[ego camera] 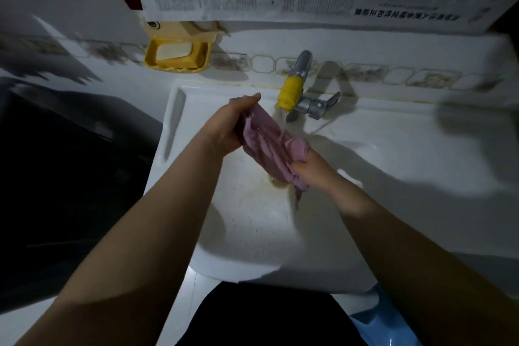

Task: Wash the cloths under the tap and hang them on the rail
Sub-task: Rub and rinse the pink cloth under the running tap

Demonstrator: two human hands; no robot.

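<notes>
Head view: both bare forearms reach forward over white sink (365, 132). Left hand (230, 126) raised, palm turned inward, fingers curled round upper end of pink cloth (269, 143). Right hand (311, 168) lower and nearer, fingers curled into cloth's lower end, back of hand up. Cloth stretched slanting between both grips, loose tail hanging below right fingers. Water stream from tap (295, 87) with yellow nozzle lands on cloth just beyond left fingertips. Yellow soap dish (177, 56) on wall well beyond left hand.
</notes>
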